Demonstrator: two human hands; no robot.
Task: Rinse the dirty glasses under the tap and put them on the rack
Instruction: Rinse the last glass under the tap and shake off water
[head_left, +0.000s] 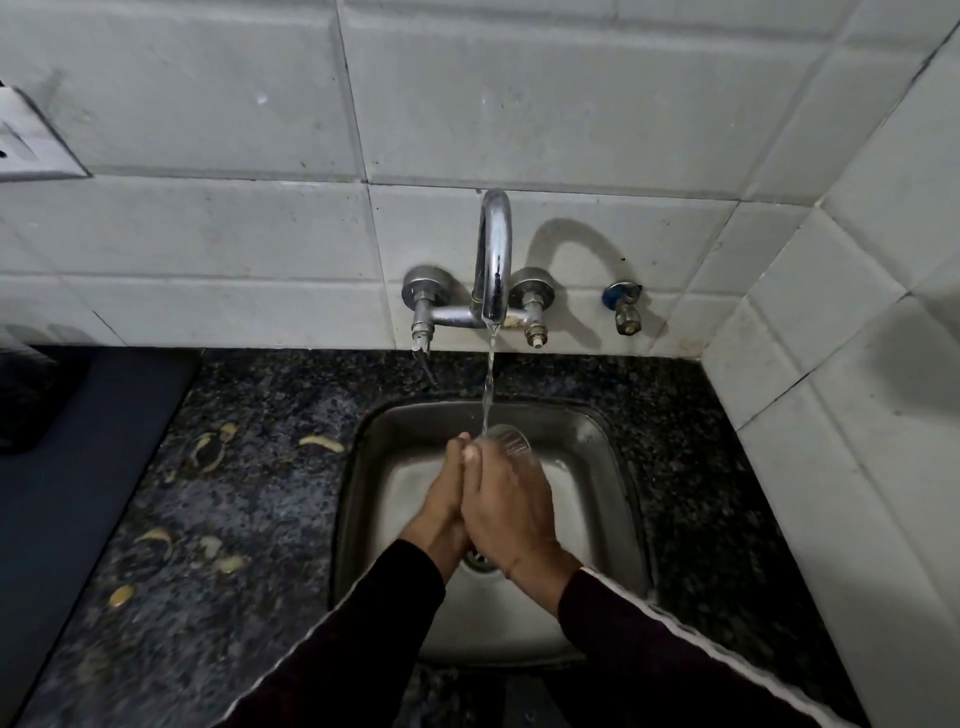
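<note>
Wet hands (498, 499) — ribbed clear glass (511, 441)

White tiled wall (208, 234), speckled dark granite counter (249, 493), dim light.

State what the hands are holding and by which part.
A clear glass under the running tap: the right hand wraps its side, and the left hand presses against it from the left.

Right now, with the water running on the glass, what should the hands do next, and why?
Probably tip the glass so its mouth catches the stream. The water seems to strike its rim, next to the left hand, while the right hand grips it over the sink. No rack is in view.
</note>
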